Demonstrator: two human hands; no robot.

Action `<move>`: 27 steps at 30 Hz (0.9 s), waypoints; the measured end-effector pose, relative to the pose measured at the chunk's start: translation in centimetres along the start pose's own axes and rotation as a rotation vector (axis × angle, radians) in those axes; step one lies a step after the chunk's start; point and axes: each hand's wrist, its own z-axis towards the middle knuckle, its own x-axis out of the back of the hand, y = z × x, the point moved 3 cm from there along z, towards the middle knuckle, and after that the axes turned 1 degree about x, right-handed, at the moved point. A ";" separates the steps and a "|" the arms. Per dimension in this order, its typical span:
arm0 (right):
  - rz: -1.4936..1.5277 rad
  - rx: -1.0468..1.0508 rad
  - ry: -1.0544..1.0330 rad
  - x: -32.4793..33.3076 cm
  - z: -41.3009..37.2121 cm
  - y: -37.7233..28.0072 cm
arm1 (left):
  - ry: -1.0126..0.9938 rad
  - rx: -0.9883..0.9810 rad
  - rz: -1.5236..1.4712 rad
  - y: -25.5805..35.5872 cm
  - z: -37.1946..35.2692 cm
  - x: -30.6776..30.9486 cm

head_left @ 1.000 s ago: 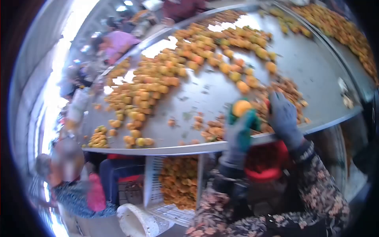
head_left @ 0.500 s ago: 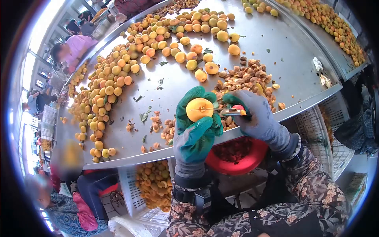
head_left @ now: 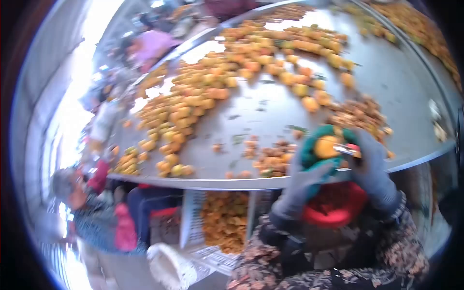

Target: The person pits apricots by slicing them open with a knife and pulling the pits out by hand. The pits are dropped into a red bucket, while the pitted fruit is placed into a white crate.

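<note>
My left hand (head_left: pixel 309 166), in a green and grey glove, is closed around a yellow-orange apricot (head_left: pixel 326 147). A small metal knife (head_left: pixel 344 149) with a red part at its handle is gripped in my right hand (head_left: pixel 371 162), which wears a similar glove. The blade reaches toward the apricot's right side; motion blur hides whether it touches. Both hands are above the near edge of the metal table (head_left: pixel 251 116). Below them sits a red basin (head_left: pixel 333 221) with dark contents. Brown apricot stones (head_left: pixel 360 116) lie in a heap just beyond my hands.
Many whole apricots (head_left: pixel 193 104) spread in a band across the table. Stones and scraps (head_left: pixel 275 159) lie left of my hands. Under the edge stands a white crate (head_left: pixel 193 224) of apricot pieces, near a white bucket (head_left: pixel 169 266). A person (head_left: pixel 104 212) sits at left.
The view has swung left and blurred, so the table and hands appear farther right. My left hand still holds the apricot and my right hand the knife.
</note>
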 end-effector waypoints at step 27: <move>-0.042 -0.088 0.011 -1.1 0.7 2.6 | -0.044 -0.048 -0.436 2.6 -1.5 2.3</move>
